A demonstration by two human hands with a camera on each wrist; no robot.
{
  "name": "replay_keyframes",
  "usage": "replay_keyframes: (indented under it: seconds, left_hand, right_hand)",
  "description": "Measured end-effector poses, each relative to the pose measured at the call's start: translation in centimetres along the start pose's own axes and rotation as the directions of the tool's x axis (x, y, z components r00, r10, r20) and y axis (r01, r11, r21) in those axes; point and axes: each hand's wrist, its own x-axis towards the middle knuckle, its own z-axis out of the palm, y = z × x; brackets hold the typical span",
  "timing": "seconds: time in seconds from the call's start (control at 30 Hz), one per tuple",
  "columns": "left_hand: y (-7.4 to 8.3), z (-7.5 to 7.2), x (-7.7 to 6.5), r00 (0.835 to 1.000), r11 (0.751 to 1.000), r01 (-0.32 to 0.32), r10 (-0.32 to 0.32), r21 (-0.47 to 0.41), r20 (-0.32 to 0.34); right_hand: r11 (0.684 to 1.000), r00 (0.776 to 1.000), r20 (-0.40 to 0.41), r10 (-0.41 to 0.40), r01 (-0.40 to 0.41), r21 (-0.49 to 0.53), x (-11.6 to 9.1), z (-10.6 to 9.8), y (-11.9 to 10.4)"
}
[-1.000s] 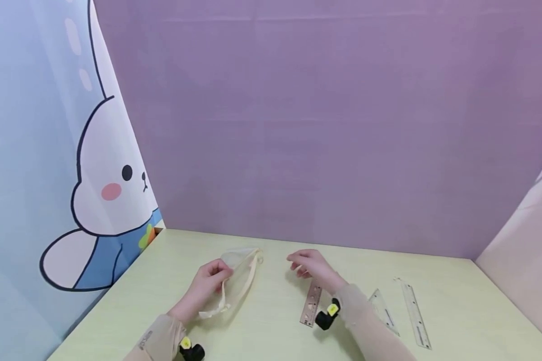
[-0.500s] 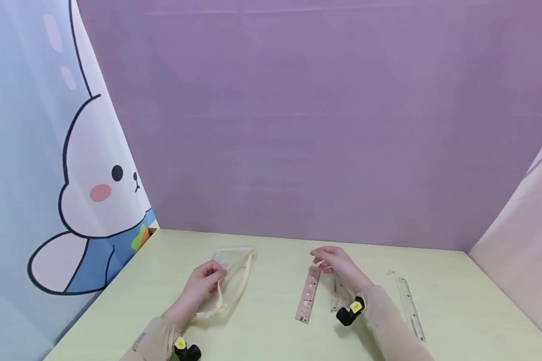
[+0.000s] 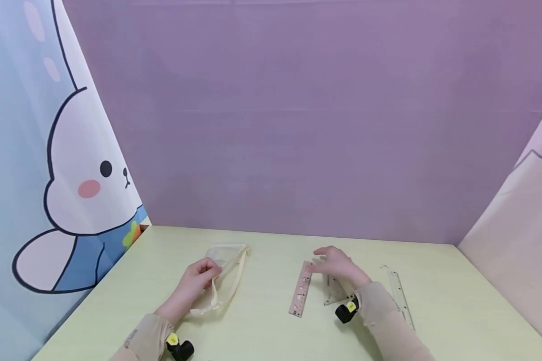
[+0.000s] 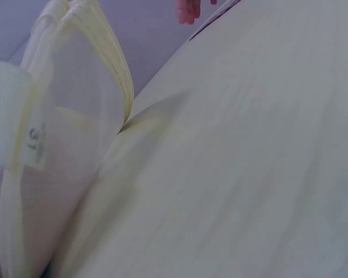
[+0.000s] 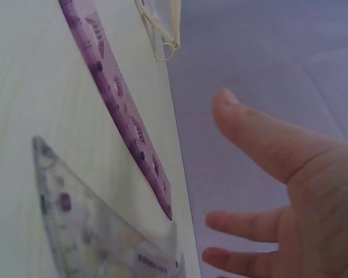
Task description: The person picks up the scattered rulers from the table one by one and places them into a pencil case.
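In the head view my left hand (image 3: 194, 283) pinches the rim of a pale, see-through drawstring pouch (image 3: 235, 271), whose mouth hangs open to the right. The left wrist view shows the sheer pouch (image 4: 84, 139) close up with a white tag marked 31. My right hand (image 3: 337, 263) hovers at the far end of a pink ruler (image 3: 299, 296), holding nothing. Its thumb and fingers (image 5: 249, 225) are spread apart in the right wrist view. A clear set square (image 3: 331, 292) lies partly hidden below that hand and wrist.
A clear ruler (image 3: 397, 291) lies right of the set square, partly covered by the right sleeve (image 3: 384, 316). The pale table (image 3: 253, 331) ends at a purple backdrop (image 3: 271, 150), with a rabbit-print curtain (image 3: 90, 165) along the left.
My right hand has moved right, from left of the pink ruler to its far end beside the set square. The left hand keeps its pinch on the pouch. The head view has turned slightly right.
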Motion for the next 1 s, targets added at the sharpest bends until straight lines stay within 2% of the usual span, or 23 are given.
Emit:
replay_keyframes:
  seconds: [0.13, 0.37, 0.8, 1.0]
  left_hand:
    - [0.0, -0.2, -0.2, 1.000, 1.000, 0.003, -0.003, 0.002, -0.003]
    - [0.0, -0.2, -0.3, 1.000, 1.000, 0.009, -0.009, 0.013, -0.006]
    - [0.1, -0.1, -0.1, 1.000, 1.000, 0.000, -0.001, 0.005, 0.013]
    - [0.2, -0.1, -0.2, 1.000, 1.000, -0.001, 0.000, 0.022, 0.014]
  right_hand:
    - [0.987, 0.998, 0.064, -0.008, 0.019, -0.163, -0.5, 0.3, -0.9]
    - [0.980, 0.993, 0.115, -0.009, 0.032, -0.198, -1.2, 0.5, -1.5]
    - [0.959, 0.997, 0.075, -0.012, 0.032, -0.281, -1.5, 1.4, -1.8]
    - [0.964, 0.997, 0.073, -0.026, 0.044, -0.261, -1.2, 1.7, -1.6]
